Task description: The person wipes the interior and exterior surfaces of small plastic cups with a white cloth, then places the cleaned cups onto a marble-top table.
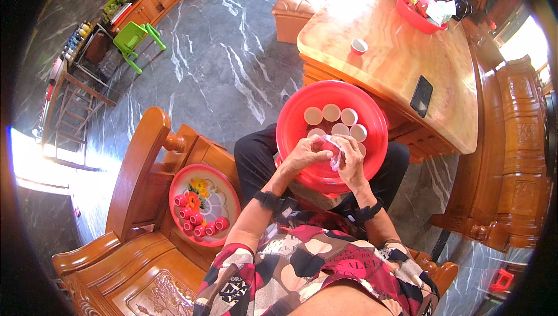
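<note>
Between my legs stands a red plastic basin (290, 111) with several small white-mouthed cups (331, 112) in it. Over the basin, my left hand (307, 152) and my right hand (350, 159) together hold a small red cup (328, 145) and a thin pinkish cloth or film (336, 159). The fingers hide part of both. To my left, a round floral tray (221, 172) with a red rim lies on the wooden seat. Several red cups (196, 218) rest on their sides or tilted on its lower part.
A stone-topped table (383, 67) at the upper right bears a single cup (358, 46), a smartphone (421, 96) and a red bowl (405, 11) of mixed items. A carved wooden armrest (139, 172) rises left of the tray. Farther off are a brown stool (296, 4) and a green chair (130, 37).
</note>
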The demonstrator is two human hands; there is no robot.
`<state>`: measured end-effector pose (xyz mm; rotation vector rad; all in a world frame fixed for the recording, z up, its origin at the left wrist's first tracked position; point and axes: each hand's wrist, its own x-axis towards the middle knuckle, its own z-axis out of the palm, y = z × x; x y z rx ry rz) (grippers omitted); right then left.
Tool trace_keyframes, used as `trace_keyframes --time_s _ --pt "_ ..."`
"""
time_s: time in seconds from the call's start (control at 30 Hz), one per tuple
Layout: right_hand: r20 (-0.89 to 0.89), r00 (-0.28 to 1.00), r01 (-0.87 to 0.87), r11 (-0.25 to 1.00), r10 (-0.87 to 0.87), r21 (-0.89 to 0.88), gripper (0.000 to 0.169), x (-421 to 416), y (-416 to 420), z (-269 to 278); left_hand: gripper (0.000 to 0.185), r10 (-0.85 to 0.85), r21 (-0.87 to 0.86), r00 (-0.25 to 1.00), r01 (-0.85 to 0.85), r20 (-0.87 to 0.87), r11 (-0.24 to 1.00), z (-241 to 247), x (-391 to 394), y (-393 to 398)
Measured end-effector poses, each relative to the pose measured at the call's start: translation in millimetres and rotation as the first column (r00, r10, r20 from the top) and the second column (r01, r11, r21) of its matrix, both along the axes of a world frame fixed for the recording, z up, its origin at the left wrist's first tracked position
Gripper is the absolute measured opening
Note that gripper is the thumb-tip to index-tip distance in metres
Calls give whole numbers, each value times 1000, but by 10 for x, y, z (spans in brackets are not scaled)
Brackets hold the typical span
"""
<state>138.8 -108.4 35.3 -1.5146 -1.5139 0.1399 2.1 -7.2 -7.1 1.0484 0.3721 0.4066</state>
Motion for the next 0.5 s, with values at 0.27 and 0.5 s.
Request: trace_keyframes --time_s 0.27,0.5 --pt "-103 992 54 990 -67 -129 31 105 12 -130 58 0 112 999 4 -38 994 12 19 -10" --pt "-44 990 128 990 -131 -65 29 70 -10 -144 45 52 182 991 -28 -127 983 20 24 -6"
